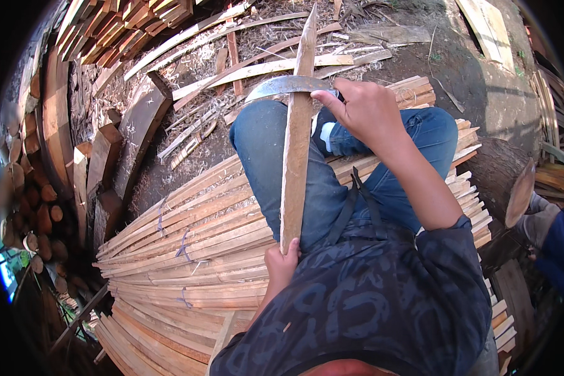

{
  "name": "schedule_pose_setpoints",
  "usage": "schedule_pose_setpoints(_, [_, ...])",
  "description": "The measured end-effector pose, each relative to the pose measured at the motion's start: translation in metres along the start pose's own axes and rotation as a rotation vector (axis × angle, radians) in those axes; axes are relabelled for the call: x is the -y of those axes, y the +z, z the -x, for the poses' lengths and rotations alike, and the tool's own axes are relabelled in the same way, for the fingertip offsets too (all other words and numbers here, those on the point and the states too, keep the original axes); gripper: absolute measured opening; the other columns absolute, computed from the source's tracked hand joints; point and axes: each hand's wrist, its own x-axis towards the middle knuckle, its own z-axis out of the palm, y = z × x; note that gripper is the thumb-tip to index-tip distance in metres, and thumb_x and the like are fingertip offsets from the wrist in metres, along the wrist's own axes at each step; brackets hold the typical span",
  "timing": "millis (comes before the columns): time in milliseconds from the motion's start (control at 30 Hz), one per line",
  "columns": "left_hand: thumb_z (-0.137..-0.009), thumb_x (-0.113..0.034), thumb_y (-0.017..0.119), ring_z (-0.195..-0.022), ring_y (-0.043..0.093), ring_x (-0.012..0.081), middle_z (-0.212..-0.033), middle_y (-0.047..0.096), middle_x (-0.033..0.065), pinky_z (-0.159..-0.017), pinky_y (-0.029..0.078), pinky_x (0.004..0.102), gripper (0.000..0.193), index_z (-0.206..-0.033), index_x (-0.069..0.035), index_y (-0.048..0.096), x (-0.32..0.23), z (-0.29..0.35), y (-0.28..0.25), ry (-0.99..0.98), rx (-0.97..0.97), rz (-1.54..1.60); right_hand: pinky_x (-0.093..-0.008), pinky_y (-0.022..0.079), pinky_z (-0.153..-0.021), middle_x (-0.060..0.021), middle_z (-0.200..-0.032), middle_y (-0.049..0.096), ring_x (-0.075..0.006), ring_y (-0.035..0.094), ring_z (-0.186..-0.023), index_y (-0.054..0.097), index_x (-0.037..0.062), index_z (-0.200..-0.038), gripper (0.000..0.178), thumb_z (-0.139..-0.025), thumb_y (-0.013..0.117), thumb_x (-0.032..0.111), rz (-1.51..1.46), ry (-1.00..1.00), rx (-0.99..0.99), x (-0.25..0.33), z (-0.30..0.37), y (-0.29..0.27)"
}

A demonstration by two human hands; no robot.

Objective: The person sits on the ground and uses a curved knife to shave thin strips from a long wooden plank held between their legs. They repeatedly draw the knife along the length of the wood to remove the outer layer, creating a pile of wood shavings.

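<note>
I am looking down over a dark patterned top, and closest in, my left hand is gripping the lower end of a long wooden stake, fingers wrapped tight around it. The stake is running up from that hand across my left thigh in blue jeans, its pointed tip reaching toward the ground ahead. Further out, my right hand is clamping the handle of a curved metal blade, thumb stretched along it, and the blade is lying across the stake's upper part, touching the wood. Under and to the left of my legs, bundles of thin split slats are lying stacked, some tied with blue string. Beyond my knees, loose offcuts and shavings are littering the dirt, thick planks are leaning at the left, and a cut log is showing at the right edge
</note>
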Motion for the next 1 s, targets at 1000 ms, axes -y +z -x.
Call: schedule_pose_setpoints(1000, [-0.089, -0.031, 0.066, -0.052, 0.065, 0.0216, -0.054, 0.064, 0.0089, -0.053, 0.049, 0.0348, 0.038, -0.068, 0.0, 0.07, -0.006, -0.001, -0.003, -0.035, 0.011, 0.034, -0.041, 0.046, -0.044, -0.0142, -0.049, 0.054, -0.0323, 0.061, -0.049, 0.062, 0.0055, -0.065, 0.062, -0.092, 0.05, 0.061, -0.185, 0.085, -0.047, -0.01, -0.014, 0.01])
